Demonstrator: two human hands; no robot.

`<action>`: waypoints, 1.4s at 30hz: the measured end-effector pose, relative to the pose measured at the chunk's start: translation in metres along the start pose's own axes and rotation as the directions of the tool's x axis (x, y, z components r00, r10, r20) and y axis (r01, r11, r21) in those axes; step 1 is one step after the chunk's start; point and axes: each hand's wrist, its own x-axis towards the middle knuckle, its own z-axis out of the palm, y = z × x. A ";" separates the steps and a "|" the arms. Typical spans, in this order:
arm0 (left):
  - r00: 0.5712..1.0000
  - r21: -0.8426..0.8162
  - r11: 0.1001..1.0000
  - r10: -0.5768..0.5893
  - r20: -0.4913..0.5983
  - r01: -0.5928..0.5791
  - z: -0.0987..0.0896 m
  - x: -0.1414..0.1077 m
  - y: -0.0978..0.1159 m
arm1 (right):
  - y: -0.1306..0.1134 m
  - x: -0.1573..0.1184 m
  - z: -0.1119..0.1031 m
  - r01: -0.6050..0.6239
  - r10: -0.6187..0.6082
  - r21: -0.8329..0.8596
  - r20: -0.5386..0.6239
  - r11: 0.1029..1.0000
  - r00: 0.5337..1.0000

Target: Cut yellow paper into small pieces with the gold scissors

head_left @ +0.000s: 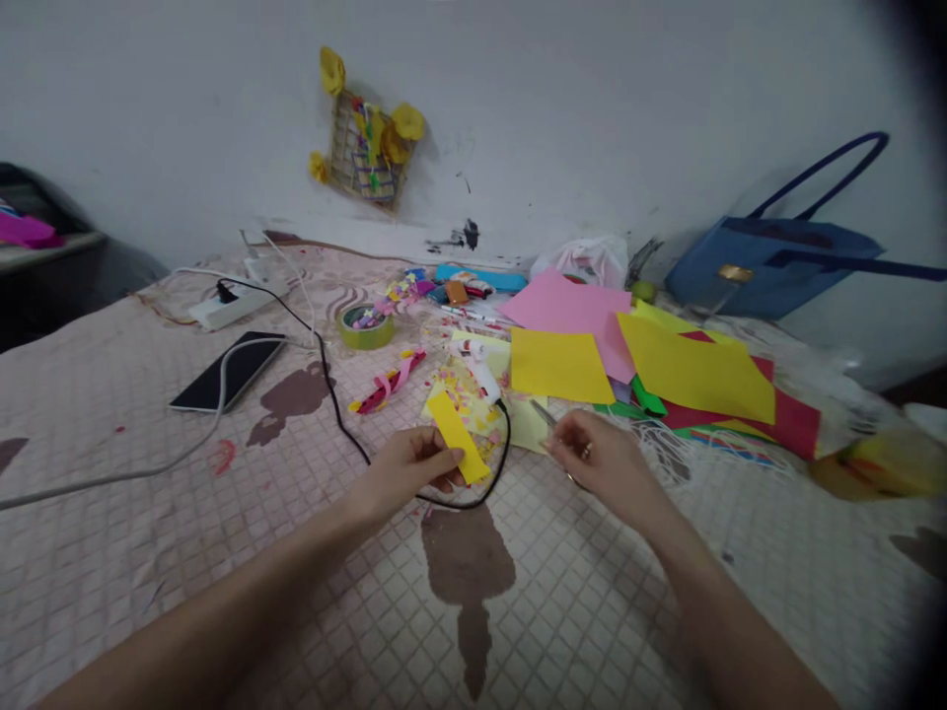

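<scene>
A narrow yellow paper strip (460,440) is pinched between the thumb and fingers of my left hand (416,463). To the right, my right hand (598,456) is closed around a pair of scissors (544,412), whose blades point up and left, away from the strip. Just beyond the strip lies a white glue gun (482,373) with a black cord (507,444) that loops round below my left hand. Small yellow and pink paper scraps (468,399) are scattered on pale paper under the glue gun.
Yellow sheets (560,365), a pink sheet (573,308) and white strings (666,449) lie at the right. Further left are a tape roll (365,328), a pink decorated strip (389,383), a dark tablet (229,371) and a power strip (237,306). A blue bag (769,266) stands behind.
</scene>
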 end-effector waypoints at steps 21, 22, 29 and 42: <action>0.990 0.006 0.996 -0.084 0.110 0.084 -0.003 -0.003 0.006 | 0.054 0.012 -0.027 -0.203 0.199 0.047 0.066 0.978 0.978; 0.989 0.009 0.996 -0.084 0.125 0.084 -0.004 -0.003 0.006 | 0.049 0.012 -0.028 -0.191 0.182 0.133 0.076 0.972 0.980; 0.980 0.103 0.993 -0.081 0.183 0.063 -0.001 -0.006 -0.001 | -0.030 -0.011 0.022 -0.190 0.096 0.610 0.183 0.769 0.978; 0.979 0.055 0.998 -0.054 0.198 0.044 0.008 -0.010 -0.004 | -0.059 -0.021 0.046 -0.281 0.137 0.728 0.252 0.625 0.958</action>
